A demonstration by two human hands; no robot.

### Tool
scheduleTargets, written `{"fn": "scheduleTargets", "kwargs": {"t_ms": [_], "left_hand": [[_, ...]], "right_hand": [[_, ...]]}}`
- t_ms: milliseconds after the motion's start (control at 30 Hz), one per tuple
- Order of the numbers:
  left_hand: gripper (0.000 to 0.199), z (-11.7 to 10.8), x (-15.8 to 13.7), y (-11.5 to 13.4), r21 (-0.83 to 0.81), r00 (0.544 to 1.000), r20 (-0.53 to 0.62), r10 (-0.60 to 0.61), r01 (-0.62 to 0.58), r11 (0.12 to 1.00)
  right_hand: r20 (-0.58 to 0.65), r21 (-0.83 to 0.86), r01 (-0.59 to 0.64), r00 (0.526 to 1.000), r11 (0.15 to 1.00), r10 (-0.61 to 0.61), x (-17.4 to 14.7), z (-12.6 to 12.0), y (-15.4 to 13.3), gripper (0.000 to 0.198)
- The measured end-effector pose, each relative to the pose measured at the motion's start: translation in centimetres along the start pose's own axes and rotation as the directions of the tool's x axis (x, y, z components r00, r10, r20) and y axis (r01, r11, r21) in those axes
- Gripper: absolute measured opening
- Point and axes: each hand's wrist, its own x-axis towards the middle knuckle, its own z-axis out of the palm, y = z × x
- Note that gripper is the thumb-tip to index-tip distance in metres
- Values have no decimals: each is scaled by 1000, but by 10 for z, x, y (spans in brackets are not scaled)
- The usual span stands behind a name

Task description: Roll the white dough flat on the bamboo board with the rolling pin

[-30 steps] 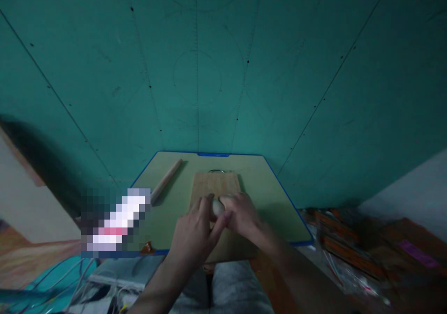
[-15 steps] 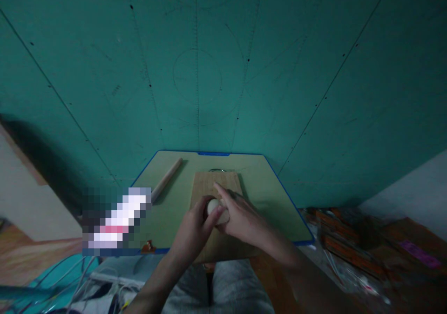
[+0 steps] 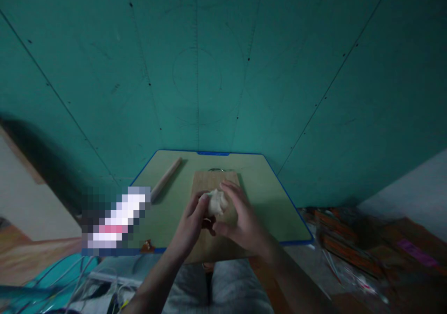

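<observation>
A whitish lump of dough (image 3: 217,202) with a creased, folded surface is above the wooden cutting board (image 3: 200,180). My left hand (image 3: 191,218) grips it from the left, thumb on top and fingers curled beneath. On the other side, my right hand (image 3: 242,216) is cupped beside the dough with thumb and fingers spread. Whether its fingertips touch the dough I cannot tell. The board lies on a pale green mat with a blue rim (image 3: 275,202), its metal handle (image 3: 217,170) at the far end.
A wooden rolling pin (image 3: 166,179) lies slanted on the mat's left, partly behind a pixelated patch. A clip (image 3: 147,245) is at the mat's front left edge. A green wall (image 3: 216,72) rises behind. Cables lie at lower left, boxes (image 3: 408,249) at right.
The dough has gone from a smooth ball pressed between both hands to a more exposed, creased lump. My right hand has drawn back to the right and its fingers have opened.
</observation>
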Motion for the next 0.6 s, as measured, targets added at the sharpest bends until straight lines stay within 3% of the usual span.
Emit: {"fn": "scheduleTargets", "kwargs": {"t_ms": [200, 367, 500, 600], "left_hand": [[50, 8, -8, -4, -37, 993, 103, -52, 56, 998], [51, 12, -11, -10, 10, 994, 101, -36, 36, 999], [61, 19, -11, -16, 55, 999, 14, -32, 31, 998], [64, 20, -8, -16, 92, 999, -18, 45, -43, 995]], "right_hand": [[-121, -61, 24, 992, 998, -31, 4, 18, 2, 55], [-220, -105, 177, 956, 979, -196, 7, 18, -1, 25], [-324, -84, 104, 937, 991, -126, 8, 26, -3, 24], [-324, -10, 30, 945, 999, -32, 9, 32, -5, 24]]}}
